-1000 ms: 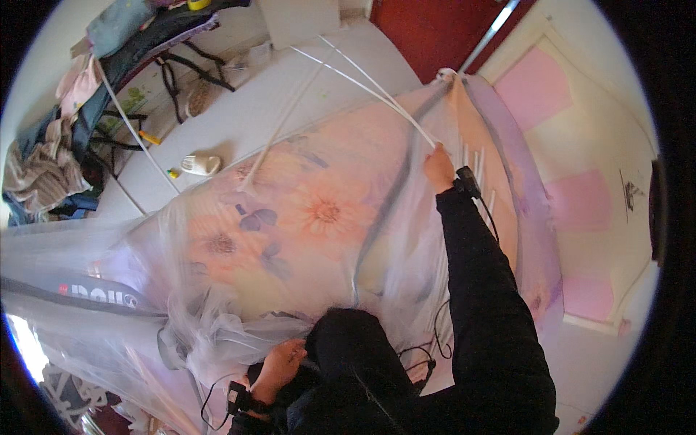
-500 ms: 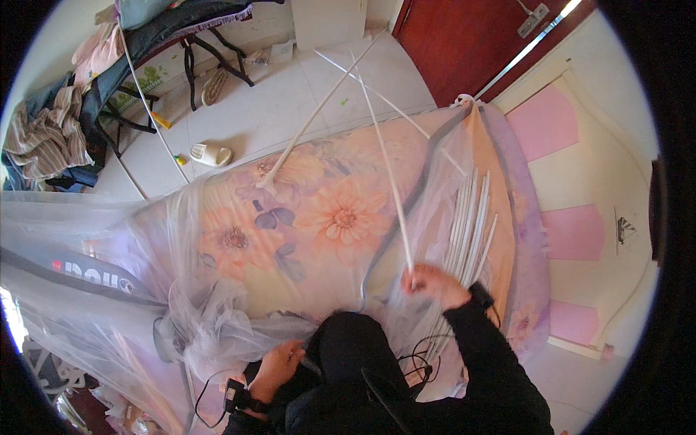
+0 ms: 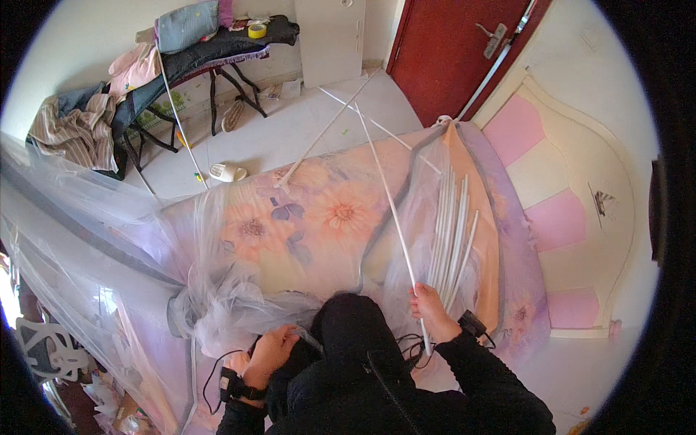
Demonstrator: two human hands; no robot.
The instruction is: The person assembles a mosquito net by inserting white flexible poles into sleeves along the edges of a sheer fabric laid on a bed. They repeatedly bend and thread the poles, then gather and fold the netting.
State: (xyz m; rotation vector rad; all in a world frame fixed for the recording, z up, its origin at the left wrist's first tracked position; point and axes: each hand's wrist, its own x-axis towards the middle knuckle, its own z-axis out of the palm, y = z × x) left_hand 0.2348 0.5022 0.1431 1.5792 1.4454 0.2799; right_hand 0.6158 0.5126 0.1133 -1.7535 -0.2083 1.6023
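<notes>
My right hand point(image 3: 431, 310) is closed round a long thin white pole point(image 3: 394, 206), near its lower end. The pole slants up and away across the bed, with a short piece sticking out below my fist. By my knee, my left hand point(image 3: 272, 355) is closed, its fingertips pinching grey edging point(image 3: 309, 338) of the sheer white mosquito net point(image 3: 225, 304). The net lies bunched on the floral bedspread point(image 3: 341, 214). Beside my right hand, several white poles point(image 3: 451, 225) lie side by side on the net.
Two other poles cross at the far bed edge, one of them a thicker pole point(image 3: 319, 145). A cream and pink headboard point(image 3: 580, 210) stands at the right. Beyond the bed are a slipper point(image 3: 228, 172), a bench point(image 3: 210, 54) heaped with clothes, and a red door point(image 3: 453, 51).
My right hand has slid or drawn the pole nearer, so its lower end now shows below my fist. The view has tilted up. My left hand stays by my knee.
</notes>
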